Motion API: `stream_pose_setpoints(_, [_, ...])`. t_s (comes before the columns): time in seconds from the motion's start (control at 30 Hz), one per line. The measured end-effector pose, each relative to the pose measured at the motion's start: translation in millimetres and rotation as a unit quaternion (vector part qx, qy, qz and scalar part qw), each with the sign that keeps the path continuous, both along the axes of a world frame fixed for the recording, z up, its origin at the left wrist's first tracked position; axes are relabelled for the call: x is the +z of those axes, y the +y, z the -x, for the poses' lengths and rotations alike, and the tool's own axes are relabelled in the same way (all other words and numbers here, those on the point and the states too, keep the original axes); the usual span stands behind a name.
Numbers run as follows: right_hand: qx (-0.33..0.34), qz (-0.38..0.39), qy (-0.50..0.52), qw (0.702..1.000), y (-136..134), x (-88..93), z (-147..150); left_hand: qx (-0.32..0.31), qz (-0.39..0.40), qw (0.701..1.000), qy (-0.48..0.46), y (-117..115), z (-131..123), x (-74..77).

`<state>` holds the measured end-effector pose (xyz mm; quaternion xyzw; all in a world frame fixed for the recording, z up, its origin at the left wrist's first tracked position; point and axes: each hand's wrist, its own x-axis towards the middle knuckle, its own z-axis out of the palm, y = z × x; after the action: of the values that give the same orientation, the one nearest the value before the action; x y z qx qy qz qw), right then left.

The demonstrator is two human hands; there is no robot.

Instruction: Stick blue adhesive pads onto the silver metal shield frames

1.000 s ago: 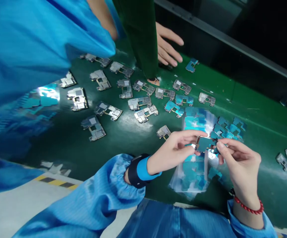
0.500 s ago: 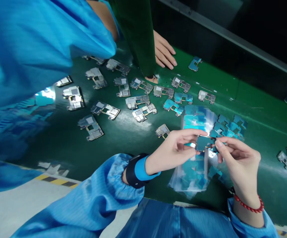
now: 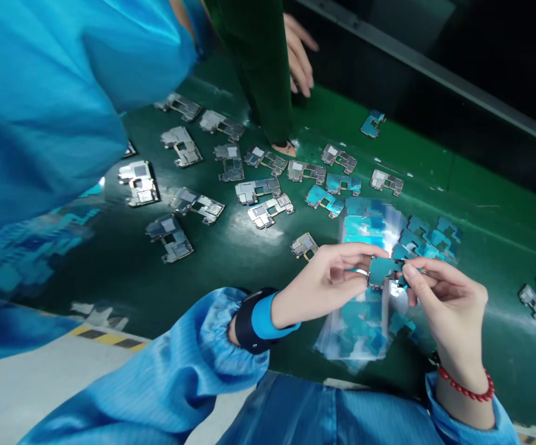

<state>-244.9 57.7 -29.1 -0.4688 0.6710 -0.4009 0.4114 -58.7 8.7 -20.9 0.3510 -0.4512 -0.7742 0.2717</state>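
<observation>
A small circuit board point(image 3: 382, 271) with a blue-green face is held up between my two hands. My left hand point(image 3: 330, 278) pinches its left edge between thumb and fingers. At its right end, my right hand point(image 3: 446, 296) grips it with thumb and forefinger. Beneath the board lies a stack of clear film sheets point(image 3: 358, 346) bearing blue board-shaped stickers. Blue cut-out stickers point(image 3: 428, 238) lie just beyond my right hand. A loose circuit board point(image 3: 305, 245) rests beside my left hand, partly covered by it.
Several grey circuit boards point(image 3: 257, 190) are spread over the green mat point(image 3: 230, 266). A co-worker's blue sleeve point(image 3: 63, 93) covers the upper left, and their hand point(image 3: 300, 55) shows past a dark green post point(image 3: 261, 74). More boards point(image 3: 531, 301) lie far right.
The co-worker's hand has lifted off the mat and moved back; their sleeve has shifted left. In my hands, the board has turned slightly and moved a little right.
</observation>
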Motion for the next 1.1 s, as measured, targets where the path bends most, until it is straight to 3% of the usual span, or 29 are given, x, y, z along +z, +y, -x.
stream_pose_setpoints(1.1, [0.024, 0.003, 0.015, 1.0, 2.2, -1.0, 1.4, 0.006, -0.02, 1.0, -0.005, 2.7, 1.5, -3.8])
